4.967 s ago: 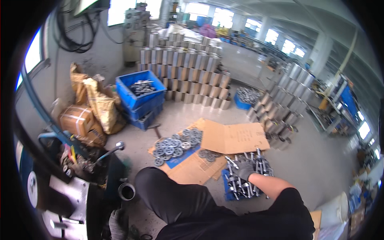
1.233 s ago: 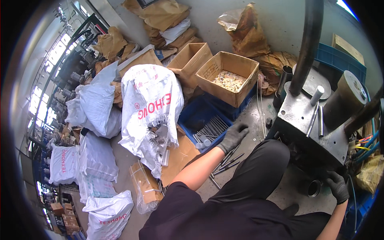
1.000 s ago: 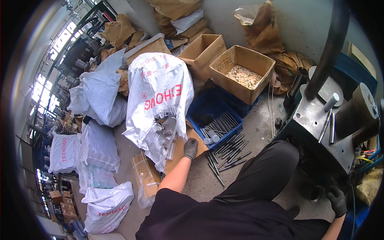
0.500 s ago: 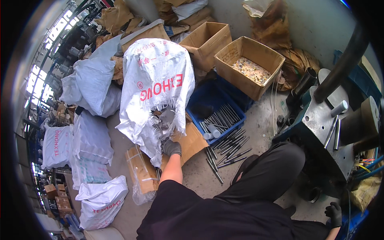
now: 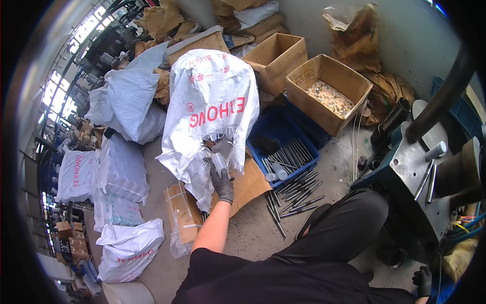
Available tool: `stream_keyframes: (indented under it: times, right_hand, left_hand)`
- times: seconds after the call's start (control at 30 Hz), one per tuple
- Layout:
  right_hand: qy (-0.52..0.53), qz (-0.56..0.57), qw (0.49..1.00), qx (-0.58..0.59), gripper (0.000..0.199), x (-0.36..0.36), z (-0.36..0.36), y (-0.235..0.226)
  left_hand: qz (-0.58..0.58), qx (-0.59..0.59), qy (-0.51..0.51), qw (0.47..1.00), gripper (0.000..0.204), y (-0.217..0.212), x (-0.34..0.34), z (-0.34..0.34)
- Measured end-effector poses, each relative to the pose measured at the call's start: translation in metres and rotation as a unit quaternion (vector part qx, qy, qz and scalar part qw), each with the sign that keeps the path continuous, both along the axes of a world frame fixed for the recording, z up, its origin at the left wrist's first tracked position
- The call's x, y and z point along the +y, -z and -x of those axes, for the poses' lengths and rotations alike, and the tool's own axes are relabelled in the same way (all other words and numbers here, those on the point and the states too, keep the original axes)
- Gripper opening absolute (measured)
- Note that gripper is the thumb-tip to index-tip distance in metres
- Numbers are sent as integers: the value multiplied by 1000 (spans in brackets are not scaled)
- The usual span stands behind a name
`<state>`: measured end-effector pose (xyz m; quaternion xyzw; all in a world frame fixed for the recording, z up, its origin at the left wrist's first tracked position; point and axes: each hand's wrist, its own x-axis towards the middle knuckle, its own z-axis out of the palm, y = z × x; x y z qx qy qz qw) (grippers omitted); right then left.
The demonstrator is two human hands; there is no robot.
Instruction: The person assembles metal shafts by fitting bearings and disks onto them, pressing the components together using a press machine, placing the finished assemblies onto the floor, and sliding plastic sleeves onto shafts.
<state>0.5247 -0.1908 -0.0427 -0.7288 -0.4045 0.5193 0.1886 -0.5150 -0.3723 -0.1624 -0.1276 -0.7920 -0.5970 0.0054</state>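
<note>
My left hand [image 5: 223, 188], in a dark grey glove, is closed around a translucent plastic cylinder [image 5: 218, 162] at the frayed, torn mouth of a white woven sack [image 5: 212, 111] with red print. Similar short cylinders [image 5: 278, 171] lie in a blue crate [image 5: 315, 161] to the right, beside a heap of dark metal rods [image 5: 289, 149]. Far off at the lower right, my gloved right hand [image 5: 422, 281] hangs low beside the machine, its fingers loosely apart and seemingly holding nothing.
More metal rods [image 5: 298, 192] lie on the floor before the crate. A carton [image 5: 329, 111] holding small bits stands behind it. White sacks [image 5: 126, 248] and a flattened carton [image 5: 183, 213] are to the left. A machine with a metal plate [image 5: 412, 164] stands at the right.
My left hand was partly inside the sack's torn mouth; now it shows outside with the plastic cylinder in its fingers. The whole view has shifted slightly.
</note>
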Motion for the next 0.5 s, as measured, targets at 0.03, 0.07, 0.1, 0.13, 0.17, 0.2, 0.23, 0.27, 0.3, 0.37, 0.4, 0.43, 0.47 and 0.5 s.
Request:
stream_keyframes:
  times: [0.03, 0.07, 0.1, 0.13, 0.17, 0.2, 0.23, 0.27, 0.3, 0.37, 0.4, 0.43, 0.47, 0.5]
  right_hand:
    - [-2, -2, 1000, 3, 31, 3, 0, 1]
    - [-3, -3, 1000, -6, 31, 2, -2, 1]
    - [-13, -4, 1000, -4, 31, 9, 1, 5]
    - [-20, -4, 1000, 7, 31, 19, 5, 13]
    - [-24, -8, 1000, 6, 31, 16, -1, 13]
    - [-29, -13, 999, 6, 32, 15, -3, 13]
    - [-16, -16, 1000, -4, 32, 4, -11, 4]
    - [-8, -17, 1000, -12, 32, -6, -18, -5]
    - [-8, -18, 1000, -10, 32, -10, -19, -8]
    - [-5, -1, 1000, -5, 32, -2, -17, 3]
    - [1, 5, 1000, -4, 32, -1, -16, 8]
    - [-1, 6, 1000, -3, 32, 0, -16, 9]
    - [1, 5, 1000, 5, 33, 3, -16, 13]
    - [5, 4, 1000, 10, 33, 3, -16, 14]
  left_hand:
    - [-40, 31, -34, 998, 59, -6, 10, 20]
    - [-100, -90, -75, 988, 55, -18, 24, 33]
    - [-56, -75, -103, 990, 53, -11, 18, 72]
    - [-10, -57, -133, 989, 52, -5, 2, 115]
    - [93, -12, -155, 983, 51, -5, 4, 135]
    - [194, 35, -176, 964, 51, -8, 8, 151]
    - [132, 8, -219, 967, 50, -12, 28, 150]
    - [22, -51, -189, 980, 41, -15, 46, 147]
    - [4, -77, -171, 982, 35, -18, 51, 161]
    - [-2, -94, -162, 982, 28, -19, 42, 193]
    - [-85, -104, -110, 985, 25, -16, 39, 204]
    - [-168, -115, -57, 977, 22, -9, 36, 211]
    - [-167, -113, -59, 978, 22, -3, 30, 216]
    - [-187, -87, -37, 978, 22, 3, 30, 216]
